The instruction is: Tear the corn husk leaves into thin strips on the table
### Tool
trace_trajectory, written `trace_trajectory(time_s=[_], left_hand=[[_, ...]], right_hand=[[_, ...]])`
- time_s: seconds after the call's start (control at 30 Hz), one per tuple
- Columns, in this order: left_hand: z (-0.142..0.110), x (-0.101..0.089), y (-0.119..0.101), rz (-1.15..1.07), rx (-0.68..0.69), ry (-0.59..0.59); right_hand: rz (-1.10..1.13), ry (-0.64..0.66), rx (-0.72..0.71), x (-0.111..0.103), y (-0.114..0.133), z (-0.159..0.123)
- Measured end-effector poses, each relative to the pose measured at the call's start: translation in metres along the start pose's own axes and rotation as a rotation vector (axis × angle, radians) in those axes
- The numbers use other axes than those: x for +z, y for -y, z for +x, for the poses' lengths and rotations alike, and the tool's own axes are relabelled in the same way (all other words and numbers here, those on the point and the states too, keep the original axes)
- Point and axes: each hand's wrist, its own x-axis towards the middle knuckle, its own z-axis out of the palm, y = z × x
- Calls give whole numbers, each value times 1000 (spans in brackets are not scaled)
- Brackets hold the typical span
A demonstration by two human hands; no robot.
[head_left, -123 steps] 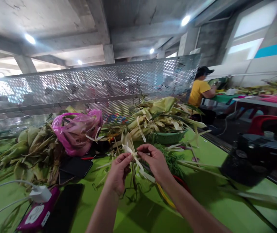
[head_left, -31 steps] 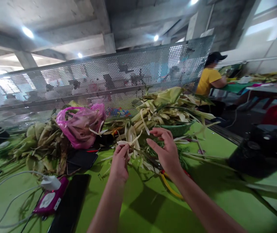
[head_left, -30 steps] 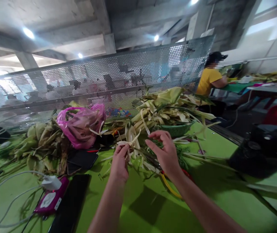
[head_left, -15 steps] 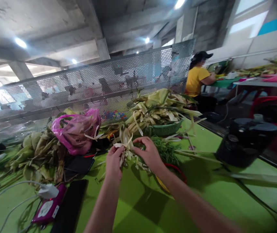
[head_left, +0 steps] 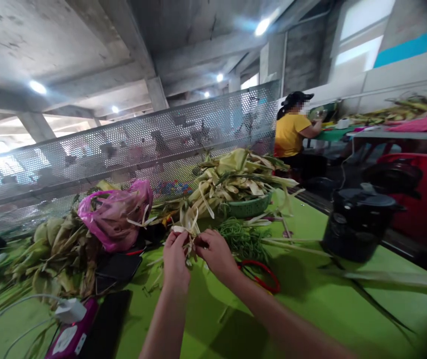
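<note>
The left hand (head_left: 176,252) and right hand (head_left: 213,252) meet just below the middle of the frame, over the green surface (head_left: 303,304). The left thumb and fingers pinch a small bundle of pale husk strips (head_left: 191,222), whose loose ends fan upward between the hands. The right fingers are bent inward, their tips closed on the same bundle from its right side.

Past the hands, room is tight: a green basket (head_left: 249,205) heaped with husks (head_left: 232,174) stands right of centre, and a pink plastic bag (head_left: 114,214) sits left of centre, with a husk pile (head_left: 56,244) farther left. Thin green strands (head_left: 238,239) lie just beyond the right hand, and a red loop (head_left: 275,281) rests beside the right forearm.

At lower left, a purple box (head_left: 71,334) with a white plug (head_left: 70,310) lies beside a dark flat slab (head_left: 105,326). The widest open stretch of green spreads across the lower right, crossed by a long pale leaf (head_left: 393,276). The far right edge of the surface runs diagonally downward, with a black pot (head_left: 357,229) standing near it. A perforated panel (head_left: 123,159) rises behind the piles.
</note>
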Motion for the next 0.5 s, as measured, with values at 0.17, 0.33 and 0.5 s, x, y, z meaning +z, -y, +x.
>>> trace_trajectory(time_s=[0.17,0.33,0.5], left_hand=[[6,-6,6,14,72,87],[7,-10,4,189,225,283],[-2,-11,-2,511,264,529]], right_hand=[[76,99,-89,-7,0,3],[396,49,-35,-29,1,6],[503,-12,-1,-40,-1,12]])
